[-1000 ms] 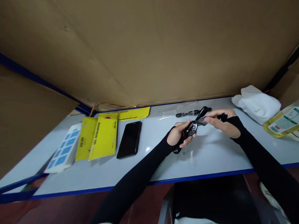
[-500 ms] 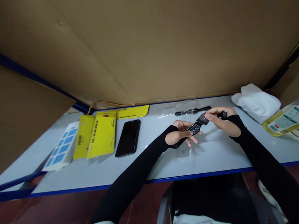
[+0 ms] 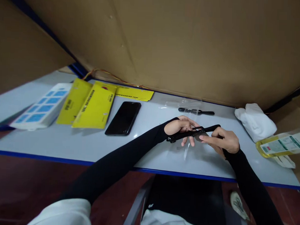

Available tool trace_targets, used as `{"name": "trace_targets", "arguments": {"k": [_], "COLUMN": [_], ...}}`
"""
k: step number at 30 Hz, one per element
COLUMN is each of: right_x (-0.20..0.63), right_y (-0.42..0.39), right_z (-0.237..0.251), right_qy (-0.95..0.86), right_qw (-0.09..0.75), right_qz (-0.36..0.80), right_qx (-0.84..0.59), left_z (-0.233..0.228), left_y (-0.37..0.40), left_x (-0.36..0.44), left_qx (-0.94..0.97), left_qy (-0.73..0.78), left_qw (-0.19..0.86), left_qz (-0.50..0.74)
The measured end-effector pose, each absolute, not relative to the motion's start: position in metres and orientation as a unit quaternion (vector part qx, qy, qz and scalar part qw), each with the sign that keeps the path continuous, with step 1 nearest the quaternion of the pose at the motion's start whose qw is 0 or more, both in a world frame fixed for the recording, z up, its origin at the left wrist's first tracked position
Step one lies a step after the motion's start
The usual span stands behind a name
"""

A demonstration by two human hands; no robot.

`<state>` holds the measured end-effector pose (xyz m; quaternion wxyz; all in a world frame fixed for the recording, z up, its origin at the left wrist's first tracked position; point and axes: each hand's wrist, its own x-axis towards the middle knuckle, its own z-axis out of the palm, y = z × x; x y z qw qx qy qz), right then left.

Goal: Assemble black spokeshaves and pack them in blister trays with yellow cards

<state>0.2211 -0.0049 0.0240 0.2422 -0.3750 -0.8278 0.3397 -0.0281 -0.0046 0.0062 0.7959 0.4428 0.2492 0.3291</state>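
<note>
Wall: you face brown cardboard panels rising behind the surface.
Surface: your pale blue-edged surface shows glare.
Floor: dark reddish floor below you.

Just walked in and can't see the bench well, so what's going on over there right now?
A person in black sleeves holds a long black tool over a pale table, the left hand gripping one end and the right hand the other. Farther back lies a second black tool on clear plastic. To the left sit a dark phone and yellow cards; a white cloth lies at right.
</note>
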Motion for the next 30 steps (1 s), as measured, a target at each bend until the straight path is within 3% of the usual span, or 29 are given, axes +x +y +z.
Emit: {"name": "trace_targets", "arguments": {"k": [5, 11, 17, 24, 30], "right_x": [0.226, 0.223, 0.219, 0.225, 0.230], "right_y": [-0.003, 0.004, 0.017, 0.025, 0.028], "right_z": [0.016, 0.004, -0.020, -0.014, -0.014], "right_qy": [-0.897, -0.901, -0.914, -0.926, -0.925], "right_qw": [0.230, 0.258, 0.294, 0.251, 0.324], "right_qz": [0.201, 0.197, 0.063, 0.043, 0.025], "right_qx": [-0.321, -0.288, -0.273, -0.278, -0.197], "left_z": [0.007, -0.003, -0.014, -0.012, -0.010], "left_y": [-0.007, -0.008, -0.004, -0.008, -0.013], "left_x": [-0.028, -0.022, -0.019, -0.020, -0.014], "left_qx": [0.446, 0.399, 0.364, 0.366, 0.349], "left_qy": [0.255, 0.293, 0.335, 0.258, 0.249], "left_qw": [0.784, 0.774, 0.764, 0.796, 0.799], "left_qz": [0.349, 0.395, 0.414, 0.407, 0.421]}}
